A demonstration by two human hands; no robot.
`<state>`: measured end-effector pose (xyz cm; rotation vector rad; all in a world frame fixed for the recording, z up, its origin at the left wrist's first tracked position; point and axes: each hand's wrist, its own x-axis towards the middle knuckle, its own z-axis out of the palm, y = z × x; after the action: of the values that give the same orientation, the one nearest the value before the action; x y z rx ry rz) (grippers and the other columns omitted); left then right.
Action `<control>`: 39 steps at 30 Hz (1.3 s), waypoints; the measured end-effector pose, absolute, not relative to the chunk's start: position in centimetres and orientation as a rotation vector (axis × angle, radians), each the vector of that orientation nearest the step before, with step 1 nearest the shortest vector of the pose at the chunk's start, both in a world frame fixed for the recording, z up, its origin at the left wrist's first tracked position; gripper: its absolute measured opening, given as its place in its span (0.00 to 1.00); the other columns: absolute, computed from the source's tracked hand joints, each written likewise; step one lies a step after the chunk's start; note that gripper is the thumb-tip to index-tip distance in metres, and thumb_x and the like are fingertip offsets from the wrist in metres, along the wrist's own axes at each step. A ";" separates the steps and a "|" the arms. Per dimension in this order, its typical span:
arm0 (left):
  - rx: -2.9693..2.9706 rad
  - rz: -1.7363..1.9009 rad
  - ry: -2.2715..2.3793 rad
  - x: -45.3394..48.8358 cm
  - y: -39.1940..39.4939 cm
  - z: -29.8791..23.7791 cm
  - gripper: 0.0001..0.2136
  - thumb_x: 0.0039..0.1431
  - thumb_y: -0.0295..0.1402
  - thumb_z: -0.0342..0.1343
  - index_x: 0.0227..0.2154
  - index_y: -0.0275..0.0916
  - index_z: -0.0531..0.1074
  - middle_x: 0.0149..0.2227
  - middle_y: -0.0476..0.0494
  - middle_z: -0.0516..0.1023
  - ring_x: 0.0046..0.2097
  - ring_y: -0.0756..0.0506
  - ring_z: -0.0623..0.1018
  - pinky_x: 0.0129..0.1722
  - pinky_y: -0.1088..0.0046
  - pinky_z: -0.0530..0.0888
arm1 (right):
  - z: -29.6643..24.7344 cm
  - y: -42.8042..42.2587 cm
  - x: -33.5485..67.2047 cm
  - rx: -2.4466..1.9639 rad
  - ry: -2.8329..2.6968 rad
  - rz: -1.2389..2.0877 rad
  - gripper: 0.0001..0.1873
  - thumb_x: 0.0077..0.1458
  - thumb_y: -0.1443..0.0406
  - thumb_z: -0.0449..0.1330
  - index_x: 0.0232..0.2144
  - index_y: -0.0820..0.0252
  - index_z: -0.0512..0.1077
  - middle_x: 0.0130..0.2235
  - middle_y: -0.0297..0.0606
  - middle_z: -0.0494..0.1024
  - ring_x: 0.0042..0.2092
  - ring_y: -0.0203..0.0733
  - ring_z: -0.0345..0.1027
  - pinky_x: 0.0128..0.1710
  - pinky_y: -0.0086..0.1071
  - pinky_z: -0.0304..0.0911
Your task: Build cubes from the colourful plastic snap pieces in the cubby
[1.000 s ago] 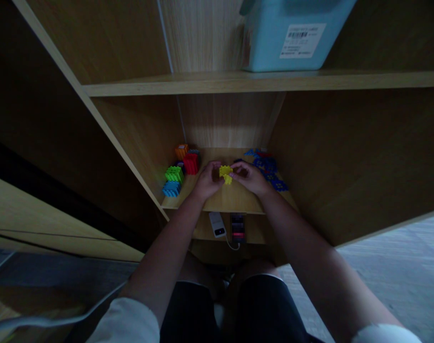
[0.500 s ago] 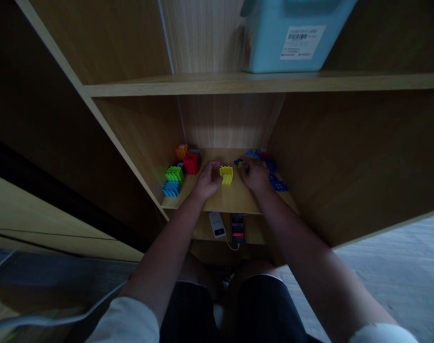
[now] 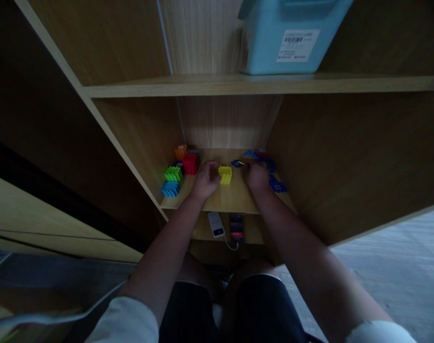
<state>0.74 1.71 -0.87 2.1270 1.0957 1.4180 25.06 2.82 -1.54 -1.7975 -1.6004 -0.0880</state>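
Note:
On the middle shelf stands a yellow toy cube [image 3: 225,175] built of notched interlocking pieces, with its top side uncovered. My left hand [image 3: 206,181] is right beside it on the left, thumb and curved fingers apart; whether they touch the cube is unclear. To the right of the cube, my right hand [image 3: 257,176] has its fingers closed at a thin yellow piece [image 3: 241,163], seen edge-on. Just left of that piece lies a dark blue flat piece [image 3: 235,163]. More blue flat pieces [image 3: 277,185] lie beyond my right hand, partly covered by it.
At the shelf's left are orange [image 3: 180,151], red [image 3: 190,164], green [image 3: 173,174] and light blue cubes [image 3: 170,189]. A blue bin [image 3: 284,45] sits on the upper shelf [image 3: 202,89]. Below lie a white power bank [image 3: 216,224] and a cabled phone [image 3: 236,227].
My right hand has shifted slightly and the yellow piece by its fingertips now appears edge-on, with more of the dark blue piece visible. My left hand stays beside the cube.

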 end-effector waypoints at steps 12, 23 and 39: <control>2.273 1.496 1.100 0.7 0.4 0.0 0.18 0.61 0.24 0.58 0.53 0.40 0.70 0.53 0.37 0.78 0.58 0.38 0.77 0.63 0.54 0.74 | -0.2 1.6 25.9 -1.333 -1.351 0.017 0.22 0.71 0.50 0.53 0.46 0.60 0.78 0.44 0.48 0.84 0.44 0.51 0.77 0.48 0.42 0.70; 2.622 1.421 1.018 1.1 -1.1 1.1 0.19 0.73 0.36 0.58 0.63 0.44 0.72 0.59 0.37 0.76 0.61 0.37 0.75 0.62 0.56 0.72 | 0.1 1.0 23.9 -0.939 -1.327 0.859 0.25 0.50 0.41 0.73 0.36 0.53 0.78 0.31 0.34 0.81 0.28 0.39 0.70 0.29 0.35 0.70; 2.631 1.483 1.301 0.7 -1.2 0.8 0.11 0.75 0.37 0.55 0.49 0.43 0.83 0.45 0.40 0.78 0.49 0.39 0.75 0.49 0.60 0.72 | 1.1 -0.3 23.5 -0.879 -1.451 1.040 0.27 0.44 0.43 0.78 0.40 0.52 0.82 0.36 0.35 0.83 0.35 0.41 0.73 0.40 0.38 0.72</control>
<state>0.71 -1.15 0.78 2.6311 1.3006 1.4827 23.51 -0.27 1.09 -0.8788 -1.4512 1.0397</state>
